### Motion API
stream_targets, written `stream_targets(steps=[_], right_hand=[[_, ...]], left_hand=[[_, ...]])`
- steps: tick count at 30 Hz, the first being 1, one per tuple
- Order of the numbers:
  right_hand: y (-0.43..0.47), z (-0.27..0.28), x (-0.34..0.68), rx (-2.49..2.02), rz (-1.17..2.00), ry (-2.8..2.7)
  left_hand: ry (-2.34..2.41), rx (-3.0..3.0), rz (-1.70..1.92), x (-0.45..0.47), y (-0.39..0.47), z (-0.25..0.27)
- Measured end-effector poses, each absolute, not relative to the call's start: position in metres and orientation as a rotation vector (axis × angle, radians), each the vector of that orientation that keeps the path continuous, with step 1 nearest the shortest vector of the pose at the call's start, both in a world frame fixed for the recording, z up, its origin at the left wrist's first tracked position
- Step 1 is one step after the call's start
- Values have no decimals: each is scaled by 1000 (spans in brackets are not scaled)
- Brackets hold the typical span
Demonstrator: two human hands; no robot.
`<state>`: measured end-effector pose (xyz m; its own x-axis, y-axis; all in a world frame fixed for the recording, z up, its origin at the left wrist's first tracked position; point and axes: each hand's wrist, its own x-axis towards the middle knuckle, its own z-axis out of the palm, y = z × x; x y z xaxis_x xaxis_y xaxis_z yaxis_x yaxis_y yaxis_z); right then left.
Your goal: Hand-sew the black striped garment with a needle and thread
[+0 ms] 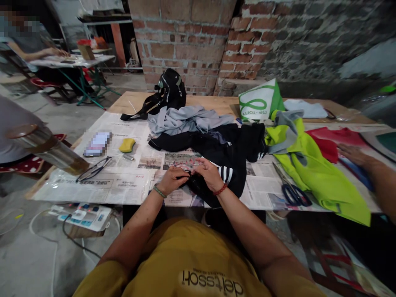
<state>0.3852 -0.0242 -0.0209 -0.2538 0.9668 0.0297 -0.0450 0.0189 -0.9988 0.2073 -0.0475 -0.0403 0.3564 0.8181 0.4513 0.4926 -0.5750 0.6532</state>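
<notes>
A black garment with white stripes (230,150) lies on the newspaper-covered table (83,185) in front of me. My left hand (173,179) pinches a bit of its black cloth near the table's front edge. Close beside it, my right hand (208,173) holds the same cloth, with thumb and index finger near the left fingertips. Whether anything small sits between the fingertips is too fine to make out. Behind the black garment a grey garment (188,117) is bunched up. To the right lie dark-handled scissors (293,194) and a neon yellow-green garment (321,177).
At left are a tea bottle (49,150), glasses (94,169), a phone (97,143) and a yellow sponge (126,144). A black bag (173,88) and green-white bag (261,101) stand behind. Another person's hand (352,154) rests by red cloth at right. A power strip (89,216) sits below left.
</notes>
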Motion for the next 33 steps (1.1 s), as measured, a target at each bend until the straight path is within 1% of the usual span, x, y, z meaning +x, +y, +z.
stream_targets(steps=[3, 7, 9, 14, 19, 27, 33], right_hand=[[-24, -19, 378, -1044, 1478, -1329], [-24, -23, 378, -1107, 1325, -1439], [-24, -26, 380, -1115, 1300, -1463], [-24, -38, 383, -1045, 1421, -1415], [-24, -46, 384, -1057, 1403, -1436], [-27, -49, 386, -1007, 1291, -1709], [-27, -45, 388, -1019, 1332, -1667]], left_hand=[[1122, 2227, 1092, 208, -48, -41], [1129, 2240, 1061, 208, -48, -41], [1134, 2253, 1054, 209, -48, -41], [1122, 2286, 1058, 209, -48, -44], [1150, 2317, 1043, 210, -48, -47], [1167, 2291, 1173, 216, -45, -43], [1168, 2197, 1267, 216, -45, -44]])
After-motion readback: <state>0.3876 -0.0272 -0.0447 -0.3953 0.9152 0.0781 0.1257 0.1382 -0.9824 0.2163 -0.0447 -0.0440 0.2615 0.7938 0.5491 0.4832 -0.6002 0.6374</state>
